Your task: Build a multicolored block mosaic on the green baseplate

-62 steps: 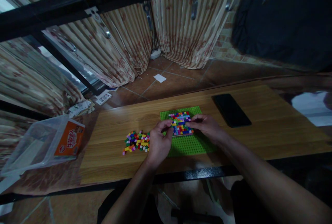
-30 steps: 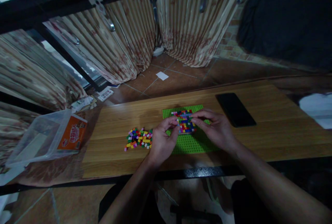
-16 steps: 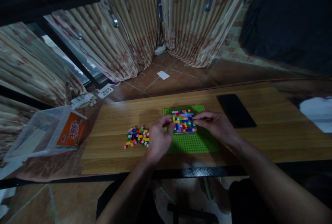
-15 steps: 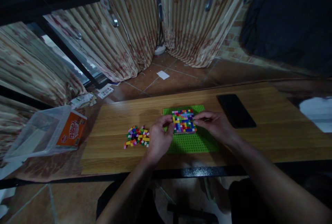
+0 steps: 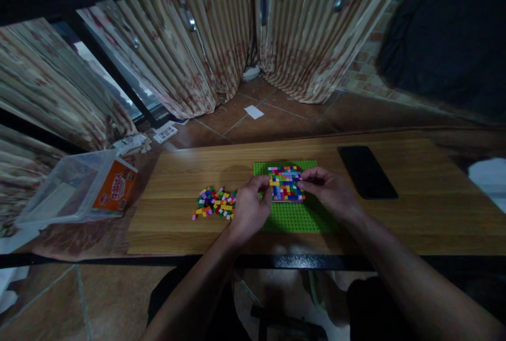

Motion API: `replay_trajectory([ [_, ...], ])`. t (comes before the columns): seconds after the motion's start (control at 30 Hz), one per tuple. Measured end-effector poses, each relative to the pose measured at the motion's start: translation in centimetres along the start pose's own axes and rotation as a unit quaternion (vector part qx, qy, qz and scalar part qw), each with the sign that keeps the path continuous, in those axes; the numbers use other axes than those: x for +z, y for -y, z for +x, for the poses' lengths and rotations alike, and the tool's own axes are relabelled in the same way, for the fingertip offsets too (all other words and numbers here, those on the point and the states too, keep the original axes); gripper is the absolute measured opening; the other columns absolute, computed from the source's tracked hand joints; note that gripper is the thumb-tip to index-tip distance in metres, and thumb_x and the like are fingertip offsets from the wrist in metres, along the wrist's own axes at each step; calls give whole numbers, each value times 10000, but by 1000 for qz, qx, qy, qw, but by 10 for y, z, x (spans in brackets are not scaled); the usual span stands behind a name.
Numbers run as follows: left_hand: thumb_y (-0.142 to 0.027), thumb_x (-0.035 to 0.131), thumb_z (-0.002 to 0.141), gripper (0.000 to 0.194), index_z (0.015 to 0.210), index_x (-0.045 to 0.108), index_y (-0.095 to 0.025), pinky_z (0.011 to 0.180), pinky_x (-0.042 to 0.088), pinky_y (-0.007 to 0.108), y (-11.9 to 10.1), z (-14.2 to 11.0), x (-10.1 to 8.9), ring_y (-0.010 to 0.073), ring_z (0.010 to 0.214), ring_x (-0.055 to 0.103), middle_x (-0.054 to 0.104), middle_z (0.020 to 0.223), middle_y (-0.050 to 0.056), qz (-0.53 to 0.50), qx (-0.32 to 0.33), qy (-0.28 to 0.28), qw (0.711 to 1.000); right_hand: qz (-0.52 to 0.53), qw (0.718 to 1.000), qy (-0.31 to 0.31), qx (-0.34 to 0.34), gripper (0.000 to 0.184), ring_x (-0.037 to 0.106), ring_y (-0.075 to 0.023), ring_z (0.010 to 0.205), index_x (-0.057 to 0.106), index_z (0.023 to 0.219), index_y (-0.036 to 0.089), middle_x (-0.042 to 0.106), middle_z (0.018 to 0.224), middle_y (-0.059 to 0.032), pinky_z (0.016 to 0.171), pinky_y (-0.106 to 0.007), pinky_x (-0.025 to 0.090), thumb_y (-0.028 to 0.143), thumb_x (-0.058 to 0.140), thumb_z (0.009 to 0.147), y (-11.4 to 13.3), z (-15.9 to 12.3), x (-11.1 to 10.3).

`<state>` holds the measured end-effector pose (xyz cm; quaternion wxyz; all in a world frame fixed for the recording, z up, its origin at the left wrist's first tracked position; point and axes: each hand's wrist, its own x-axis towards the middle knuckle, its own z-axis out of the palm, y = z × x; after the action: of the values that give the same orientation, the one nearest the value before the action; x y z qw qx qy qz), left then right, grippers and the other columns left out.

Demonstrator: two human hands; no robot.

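A multicoloured panel of small toy bricks (image 5: 286,185) lies over the upper part of a green studded baseplate (image 5: 296,218). My left hand (image 5: 253,204) is at the panel's left edge, its thumb and fingers curled against that side. On the opposite edge, my right hand (image 5: 326,188) pinches with thumb and forefinger. Whether a loose brick is between the fingertips is too small to see. Left of my left hand, a pile of loose toy bricks (image 5: 214,202) is spread on the wooden tabletop (image 5: 169,188).
A black tablet-like slab (image 5: 367,171) lies to the right of the baseplate. Beyond the table's left end stands a clear plastic bin (image 5: 71,188) with an orange label. Striped curtains (image 5: 221,40) hang behind, and a white paper (image 5: 253,112) lies on the tiled floor.
The whole view has shifted slightly, so the table's things appear a little farther right. Both hands stay at the panel's sides, with little visible change in their grip.
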<state>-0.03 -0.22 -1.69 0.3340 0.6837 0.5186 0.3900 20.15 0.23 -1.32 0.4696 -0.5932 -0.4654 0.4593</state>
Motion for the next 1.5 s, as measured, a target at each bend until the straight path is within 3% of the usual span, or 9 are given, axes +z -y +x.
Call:
replay_trajectory([
  [0.47, -158, 557, 854, 213, 1031, 672, -189, 809, 543, 313, -4, 1, -2, 193, 861, 681, 705, 976, 78, 58, 23, 5, 998, -12, 1000, 1, 15, 357, 570, -148, 636, 643, 652, 208, 636, 672, 4, 629, -301, 470, 482, 839, 534, 1, -2, 1],
  [0.57, -149, 546, 852, 235, 1036, 685, -195, 818, 543, 307, 0, 8, -18, 191, 866, 691, 725, 985, 74, 67, 23, 7, 997, 9, 1000, -14, 17, 361, 522, -127, 580, 651, 643, 209, 600, 620, 9, 577, -283, 436, 510, 832, 559, 2, 1, -7],
  [0.7, -133, 533, 831, 231, 963, 712, -193, 805, 536, 288, 15, 21, -56, 185, 839, 695, 745, 946, 68, 137, 8, -6, 991, 77, 994, -81, 14, 353, 502, -121, 556, 642, 643, 223, 576, 602, 12, 547, -282, 423, 508, 837, 571, 5, 3, -18],
  [0.87, -81, 531, 765, 238, 841, 739, -170, 761, 523, 290, 32, 23, -92, 201, 763, 682, 738, 811, 77, 298, -37, 47, 953, 46, 995, -88, 16, 282, 520, -132, 573, 684, 698, 238, 603, 634, 6, 551, -292, 435, 456, 838, 605, -2, 3, -18],
  [1.03, -95, 553, 752, 302, 965, 753, -171, 825, 523, 300, 36, 18, -90, 212, 877, 685, 749, 949, 82, 331, -59, 136, 932, -2, 995, -96, 7, 286, 551, -134, 601, 696, 735, 227, 636, 683, 3, 550, -280, 451, 463, 820, 632, -4, 0, -13],
  [1.23, -112, 565, 750, 304, 960, 768, -198, 908, 494, 338, 30, 18, -86, 230, 968, 653, 736, 963, 79, 357, -5, 207, 911, -10, 994, -109, 23, 309, 552, -128, 592, 698, 729, 215, 635, 662, 7, 523, -263, 428, 454, 838, 591, 1, -2, -11],
  [1.5, -145, 571, 772, 229, 901, 757, -177, 850, 486, 331, 24, 16, -86, 241, 957, 639, 724, 923, 91, 361, -8, 223, 906, -32, 994, -103, 32, 284, 554, -115, 591, 706, 737, 211, 641, 657, 16, 551, -255, 417, 439, 820, 610, -1, -1, -10],
])
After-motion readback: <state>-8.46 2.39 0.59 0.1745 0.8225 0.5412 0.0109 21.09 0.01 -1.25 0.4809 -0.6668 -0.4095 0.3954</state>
